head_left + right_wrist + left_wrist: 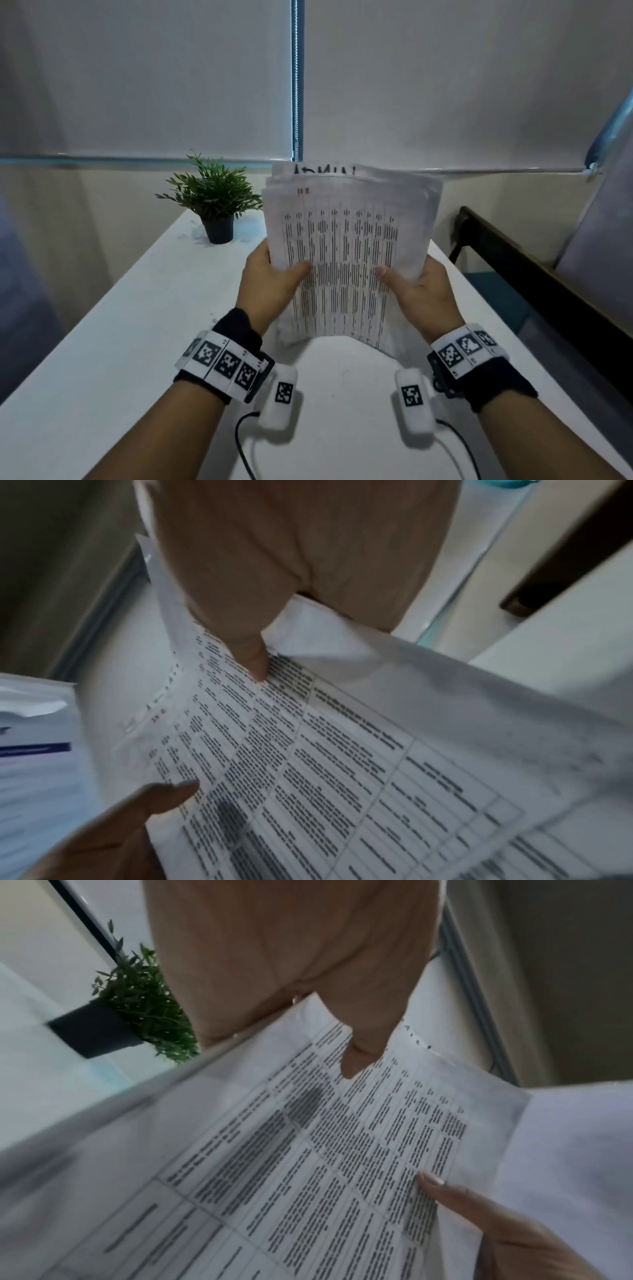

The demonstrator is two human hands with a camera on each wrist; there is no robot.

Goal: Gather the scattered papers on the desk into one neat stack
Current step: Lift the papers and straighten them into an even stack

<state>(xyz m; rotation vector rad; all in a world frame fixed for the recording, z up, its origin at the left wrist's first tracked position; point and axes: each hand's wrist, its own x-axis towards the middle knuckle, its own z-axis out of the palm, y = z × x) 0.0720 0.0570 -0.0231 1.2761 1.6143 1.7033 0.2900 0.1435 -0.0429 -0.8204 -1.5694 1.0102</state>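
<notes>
A thick stack of printed papers (pixel 346 253) stands tilted above the white desk (pixel 137 325), its top sheet covered in table text. My left hand (pixel 274 277) grips its left edge, thumb on the front. My right hand (pixel 411 284) grips the right edge the same way. The sheets fan unevenly at the top, and the lower edge bows just over the desk. In the left wrist view my left thumb (pixel 359 1053) presses on the papers (pixel 308 1150). The right wrist view shows my right thumb (pixel 253 656) on the papers (pixel 342 750). My other fingers are hidden behind the stack.
A small potted plant (pixel 215 202) stands at the desk's far left, close to the stack. A dark furniture frame (pixel 513 260) runs along the desk's right side. Closed window blinds (pixel 445 85) hang behind. Cables (pixel 243 445) trail from my wrist devices over the near desk.
</notes>
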